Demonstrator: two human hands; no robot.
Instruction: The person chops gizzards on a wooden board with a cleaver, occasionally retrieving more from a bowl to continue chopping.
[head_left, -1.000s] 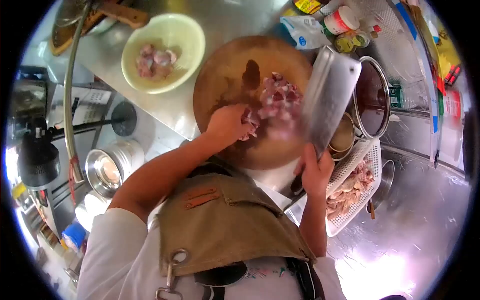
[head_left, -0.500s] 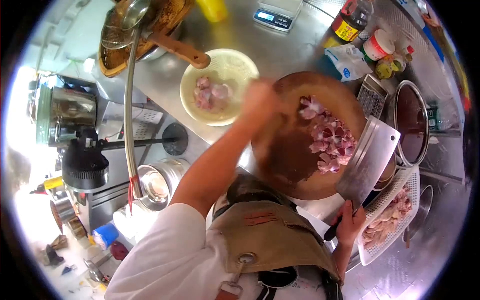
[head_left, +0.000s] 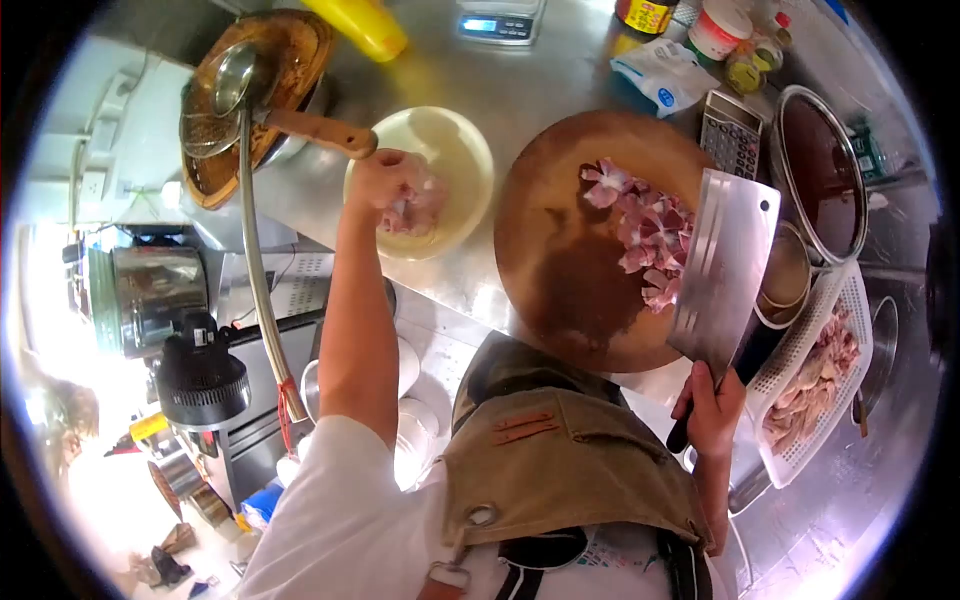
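Observation:
My left hand (head_left: pixel 385 180) is inside the pale yellow plastic colander (head_left: pixel 470 190), its fingers curled around raw meat (head_left: pixel 412 212) at the left side. The fingertips are partly hidden. In my right hand (head_left: pixel 712 405) is the dark handle of a wide cleaver (head_left: pixel 728 270), its blade raised over the right edge of the round wooden chopping board (head_left: pixel 560 220). Cut pieces of pinkish raw meat (head_left: pixel 650 225) lie in a band on the board, some hidden behind the blade. A wet dark patch marks the board's lower left.
To the right stand a white plastic basket (head_left: pixel 860 300) of raw meat pieces and a metal pot (head_left: pixel 820 180) of dark liquid. A grater (head_left: pixel 730 130), white bag (head_left: pixel 665 72) and digital scale (head_left: pixel 500 25) sit behind. A wooden-handled strainer (head_left: pixel 320 130) juts near the colander.
My left hand has moved left from the board's edge into the colander and closed on meat there. My right hand still holds the cleaver. The view has shifted somewhat.

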